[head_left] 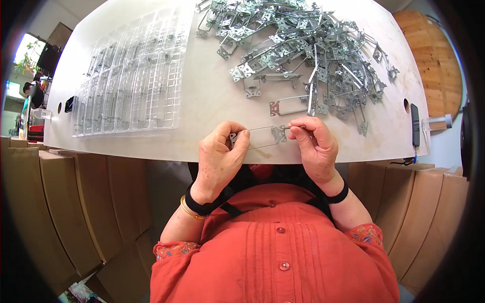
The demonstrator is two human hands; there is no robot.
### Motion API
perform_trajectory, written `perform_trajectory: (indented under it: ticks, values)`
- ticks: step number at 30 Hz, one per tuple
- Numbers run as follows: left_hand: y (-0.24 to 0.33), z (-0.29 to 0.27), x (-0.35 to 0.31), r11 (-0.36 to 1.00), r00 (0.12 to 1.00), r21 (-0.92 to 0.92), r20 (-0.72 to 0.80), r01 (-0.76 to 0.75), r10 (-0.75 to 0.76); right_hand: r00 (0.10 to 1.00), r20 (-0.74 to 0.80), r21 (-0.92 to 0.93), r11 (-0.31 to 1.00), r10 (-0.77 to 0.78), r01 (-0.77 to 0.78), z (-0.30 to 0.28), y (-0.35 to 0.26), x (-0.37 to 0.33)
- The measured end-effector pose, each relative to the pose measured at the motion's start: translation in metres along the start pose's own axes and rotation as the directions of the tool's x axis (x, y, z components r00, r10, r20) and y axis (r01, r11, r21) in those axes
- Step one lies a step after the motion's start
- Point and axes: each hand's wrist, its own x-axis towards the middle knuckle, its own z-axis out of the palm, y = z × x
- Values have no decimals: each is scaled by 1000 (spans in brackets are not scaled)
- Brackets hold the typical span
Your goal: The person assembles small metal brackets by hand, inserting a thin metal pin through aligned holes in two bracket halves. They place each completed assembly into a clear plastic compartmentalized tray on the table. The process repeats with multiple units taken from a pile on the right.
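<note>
Close to the table's front edge, my left hand (pixel 222 154) pinches one end of a metal bracket with two thin rods (pixel 279 134) joining small cut-out plates. The bracket lies roughly level, its far plate pointing toward my right hand. My right hand (pixel 316 147) is closed, thumb against forefinger, on a short thin dark metal pin (pixel 288 127) that meets or nearly meets that plate; whether they touch I cannot tell. Just beyond my hands rests a similar bracket with a reddish-brown end plate (pixel 274 108). A large heap of silvery metal brackets (pixel 303 43) spreads farther back.
Clear plastic blister trays (pixel 177 96) holding small metal parts cover the left of the white table (pixel 209 91). A black device (pixel 415 126) is at the right edge, beside a clear tube (pixel 439 122). Cardboard boxes (pixel 58 202) stand below on both sides.
</note>
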Motion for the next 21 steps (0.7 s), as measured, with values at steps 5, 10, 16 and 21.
perform_trajectory:
  ticks: [5,10,16,21]
  values:
    - [2,-1,0,1000,1000,14,-10,-15,16,1000,9,-44,999,-8,8,1,0,1]
    - [2,-1,-2,1000,1000,5,-24,-16,17,999,13,-107,993,-41,42,1,-3,3]
    - [2,-1,-3,1000,999,-15,-30,-24,24,999,13,-101,994,-46,47,4,-4,5]
    - [0,1,-3,999,999,-30,-42,-35,33,999,14,-86,996,-36,37,5,-5,5]
